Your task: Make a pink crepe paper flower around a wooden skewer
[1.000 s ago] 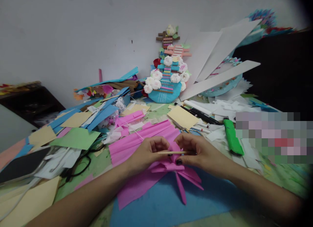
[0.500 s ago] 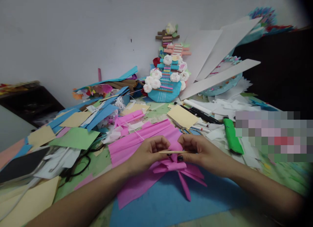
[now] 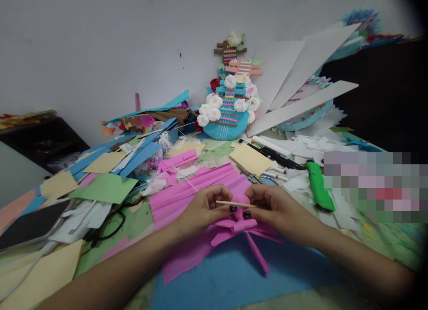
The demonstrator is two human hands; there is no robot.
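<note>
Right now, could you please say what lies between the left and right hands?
In the head view, a pink paper piece and a thin stick lie there.

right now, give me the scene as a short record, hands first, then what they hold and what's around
left hand: pinching the pink crepe paper piece
right hand: pinching the same piece from the other side
thin wooden stick: roughly level, spanning both hands' fingers
under the hands: pleated pink crepe paper sheet, overlapping a blue sheet
just beyond the right hand: scissors, partly hidden by a tan card
far side: blue stringed-instrument craft with white paper flowers
</note>
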